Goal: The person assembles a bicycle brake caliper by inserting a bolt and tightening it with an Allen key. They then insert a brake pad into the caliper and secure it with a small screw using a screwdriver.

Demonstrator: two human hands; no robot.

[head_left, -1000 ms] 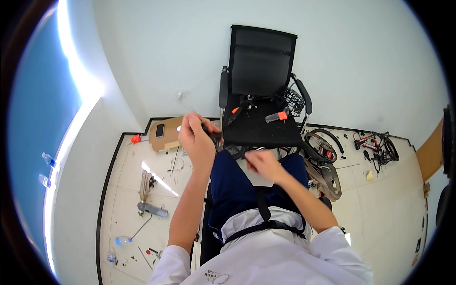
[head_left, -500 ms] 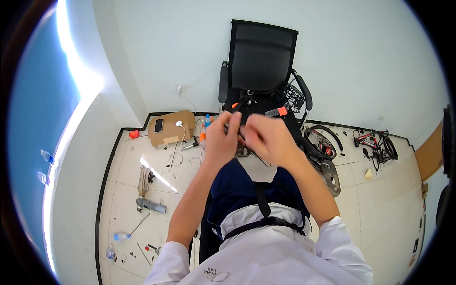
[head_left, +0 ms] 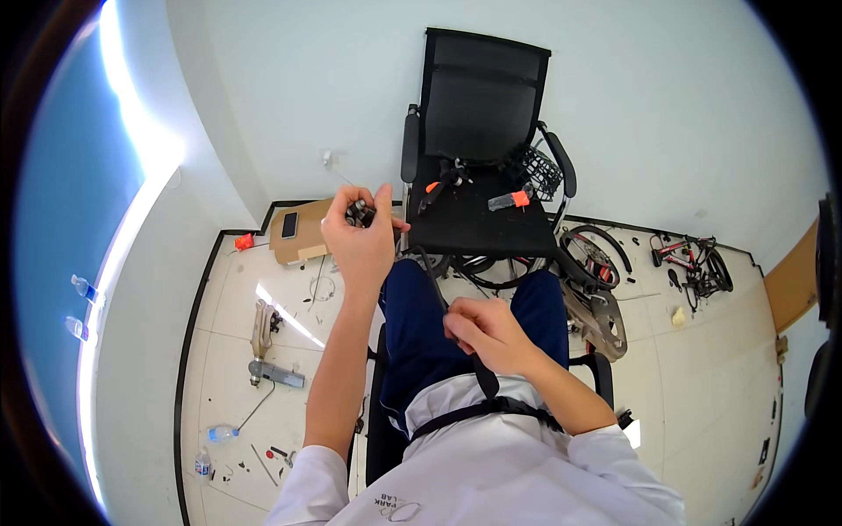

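Writing: small dark lettering and an oval outline mark on the white shirt (head_left: 474,465), near left. Black belt (head_left: 469,412) across the waist just beyond.

Right hand (head_left: 491,335): over the lap, fingers curled in, thumb on top, gripping a long thin dark piece (head_left: 431,276). That piece runs far-left from the fist toward the left hand. A black strap-like end (head_left: 485,383) shows on the near side of the fist; can't tell if it's the same part.

Left hand (head_left: 361,238): farther out and left, raised, half closed, thumb up, fingers cupped round small dark metal parts (head_left: 359,213). Part shape mostly hidden.

Left floor: water bottle (head_left: 203,465) standing near, label too small to read; another bottle (head_left: 223,434) lying just beyond; then a grey metal part (head_left: 263,337). Farther, cardboard (head_left: 303,250) with a phone (head_left: 289,225) on it, red packet (head_left: 244,242) just left.

Right floor: bicycle wheel (head_left: 589,259), then a red-and-black bike frame (head_left: 688,260) farther right.

Far centre: black mesh chair (head_left: 474,232). On its seat: orange-and-black tool (head_left: 449,182) left, orange-ended packet (head_left: 510,201) right, black wire basket (head_left: 541,173) against the right armrest.
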